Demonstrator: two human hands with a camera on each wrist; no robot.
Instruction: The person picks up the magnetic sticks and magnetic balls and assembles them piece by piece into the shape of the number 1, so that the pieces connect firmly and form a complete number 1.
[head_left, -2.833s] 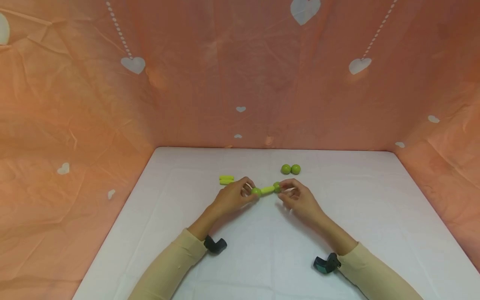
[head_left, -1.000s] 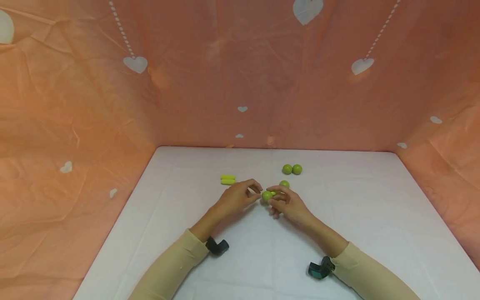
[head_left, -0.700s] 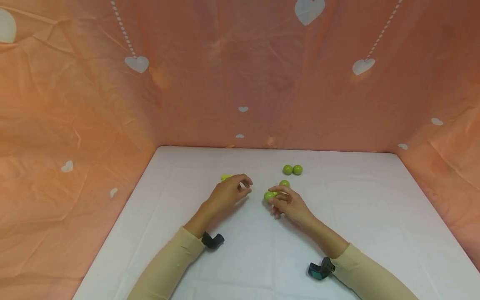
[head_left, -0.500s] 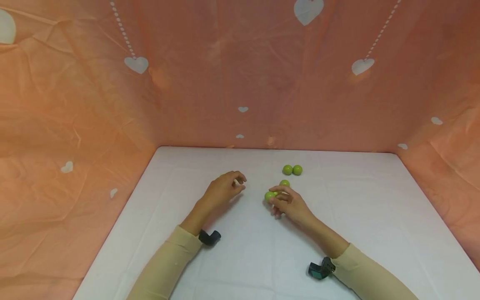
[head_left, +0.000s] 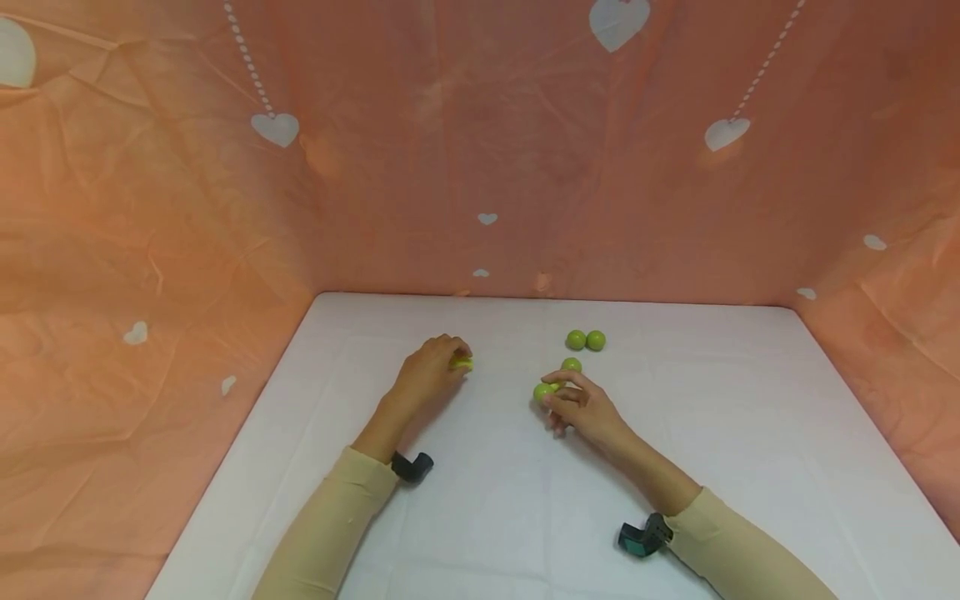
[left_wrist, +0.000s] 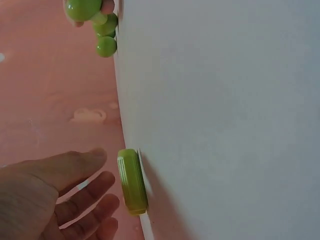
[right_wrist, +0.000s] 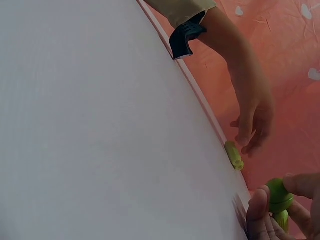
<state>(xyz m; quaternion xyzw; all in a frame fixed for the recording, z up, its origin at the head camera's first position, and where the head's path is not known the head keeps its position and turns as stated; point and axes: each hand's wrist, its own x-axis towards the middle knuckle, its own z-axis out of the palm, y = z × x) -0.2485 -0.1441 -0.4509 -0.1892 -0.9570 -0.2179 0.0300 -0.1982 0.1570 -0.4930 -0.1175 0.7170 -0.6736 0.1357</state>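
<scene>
The right hand (head_left: 588, 412) pinches a green ball (right_wrist: 280, 192) joined to a yellow-green rod (right_wrist: 281, 221), while the left hand (head_left: 430, 367), fingers parted and gripping nothing, is just beside a pair of short yellow-green sticks (right_wrist: 233, 155) lying on the worktop (head_left: 480, 500). A careless pinch there could push the sticks apart, and a slack right-hand hold might let the joint twist loose. With nothing boxed in, the two free green balls (head_left: 576, 339) touching each other farther back could roll away if bumped.

Green ball (head_left: 543, 392), in the right hand's (head_left: 588, 412) grip; yellow-green sticks (left_wrist: 132, 182), beside the left hand (head_left: 431, 367); beige sleeves (head_left: 322, 517) and black wrist cameras (head_left: 412, 467), behind both hands; white tabletop (head_left: 487, 500), beneath; orange backdrop (head_left: 405, 183) beyond bears white hearts (head_left: 618, 23) and dotted strings (head_left: 250, 62).
</scene>
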